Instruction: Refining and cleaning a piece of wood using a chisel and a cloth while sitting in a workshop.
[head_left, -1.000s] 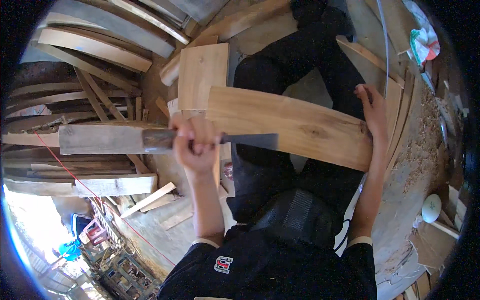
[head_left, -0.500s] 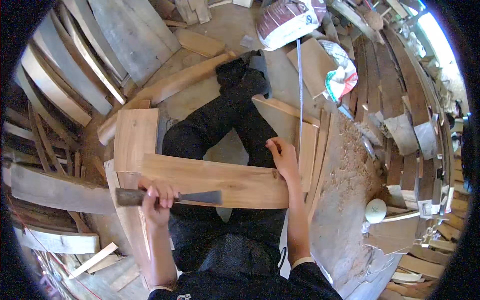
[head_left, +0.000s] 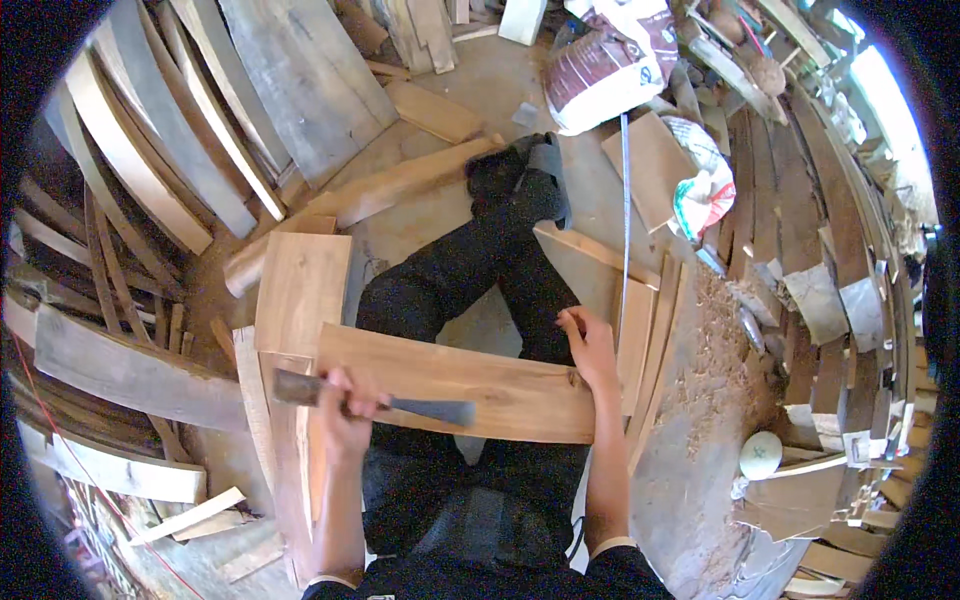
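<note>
- The left hand (head_left: 350, 402) grips a chisel (head_left: 432, 408) round its handle, the blade pointing right over the board's near part; whether it touches the wood is unclear.
- The board (head_left: 465, 385) lies crosswise over the person's legs (head_left: 430, 285).
- The right hand (head_left: 590, 345), fingers curled, is just beyond the board's right end, its wrist beside that end.
- A shorter wood piece (head_left: 303, 290) is just beyond the board's left end.
- Far off, a brown-and-white sack (head_left: 612, 75) sits on the floor (head_left: 480, 85).
- Planks (head_left: 130, 160) lean at the far left.
- Wood shavings (head_left: 710, 345) lie to the right, near a round white object (head_left: 760, 455).
</note>
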